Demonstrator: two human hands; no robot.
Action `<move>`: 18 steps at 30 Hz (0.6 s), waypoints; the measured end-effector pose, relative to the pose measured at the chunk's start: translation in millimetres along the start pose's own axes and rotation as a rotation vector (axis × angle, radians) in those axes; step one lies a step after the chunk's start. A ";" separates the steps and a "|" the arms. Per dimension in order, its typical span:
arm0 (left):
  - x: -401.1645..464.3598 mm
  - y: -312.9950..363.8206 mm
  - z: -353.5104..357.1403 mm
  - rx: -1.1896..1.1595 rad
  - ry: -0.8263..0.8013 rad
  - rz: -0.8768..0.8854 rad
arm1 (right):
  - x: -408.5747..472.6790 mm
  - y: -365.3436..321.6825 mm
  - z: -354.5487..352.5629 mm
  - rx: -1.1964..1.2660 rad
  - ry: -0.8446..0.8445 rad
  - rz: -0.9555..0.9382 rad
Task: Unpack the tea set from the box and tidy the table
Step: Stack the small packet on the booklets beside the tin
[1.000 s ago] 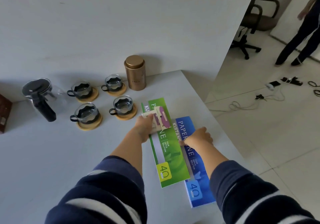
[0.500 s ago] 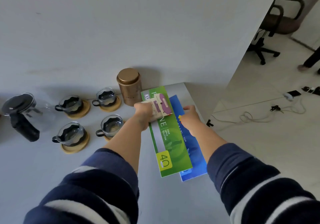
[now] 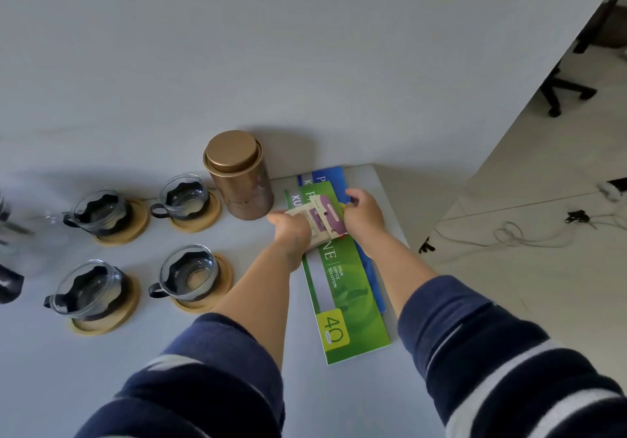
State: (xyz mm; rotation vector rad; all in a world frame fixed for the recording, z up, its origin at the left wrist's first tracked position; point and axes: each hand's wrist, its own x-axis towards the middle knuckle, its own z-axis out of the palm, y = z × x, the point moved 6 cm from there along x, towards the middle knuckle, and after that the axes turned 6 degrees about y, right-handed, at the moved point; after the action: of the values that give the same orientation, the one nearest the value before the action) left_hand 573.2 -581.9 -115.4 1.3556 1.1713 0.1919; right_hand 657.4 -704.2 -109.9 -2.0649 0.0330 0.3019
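White tabletop (image 3: 84, 369) is filling most of the view, running back to a plain pale wall, with a tiled floor showing off to the right. Near the table's far right corner, the left hand (image 3: 291, 232) is gripping a small folded card (image 3: 320, 220), cream with purple panels, fingers curled around its left edge. The right hand (image 3: 364, 215) is resting against the card's right side and pinching something small and yellow at the fingertips; what that is cannot be told. Under both hands a green folder (image 3: 349, 302) is lying flat, overlapping a blue folder (image 3: 325, 174) that is peeking out beyond it at the far end and along the right edge. Both forearms are bare, reaching out of navy sleeves with pale stripes.

Just left of the hands, a copper-coloured tin (image 3: 239, 174) is standing upright with its lid on, close to the wall. Further left, four glass cups (image 3: 185, 197) with dark holders are sitting on round wooden coasters (image 3: 200, 220), arranged in two rows of two. At the far left edge, a glass teapot (image 3: 13, 251) with a black handle is being cut off by the frame.

On the floor, a cable (image 3: 515, 237) is lying in loose coils, and an office chair base (image 3: 563, 88) is showing at the upper right.
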 end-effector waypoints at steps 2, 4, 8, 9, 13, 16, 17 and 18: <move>-1.8 7.3 1.2 0.073 0.068 -0.010 | 1.4 -0.7 -2.0 -0.104 0.019 -0.062; -22.1 22.3 14.0 0.841 0.013 0.363 | 3.7 1.1 -1.4 -0.178 0.013 -0.077; -11.8 31.9 23.1 0.499 0.045 0.205 | 11.3 -0.8 0.6 -0.123 -0.031 -0.109; -7.6 29.1 20.2 0.172 0.085 0.021 | 11.3 -3.7 -0.7 -0.111 -0.043 -0.112; -21.2 29.0 26.5 0.242 0.101 0.018 | 12.2 -6.6 -0.2 -0.125 -0.060 -0.161; -22.8 29.0 21.7 0.345 0.127 0.091 | 6.9 -2.4 4.0 -0.255 -0.091 -0.237; -22.6 26.0 18.9 0.381 0.132 0.085 | 5.2 -0.6 4.7 -0.285 -0.105 -0.250; -19.6 21.4 18.4 0.405 0.130 0.093 | 3.6 0.5 4.4 -0.305 -0.116 -0.252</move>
State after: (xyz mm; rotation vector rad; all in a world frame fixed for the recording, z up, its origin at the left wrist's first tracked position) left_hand 588.2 -601.4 -91.3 1.7756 1.3033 0.1132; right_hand 659.9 -700.3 -113.2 -2.3182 -0.3609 0.2827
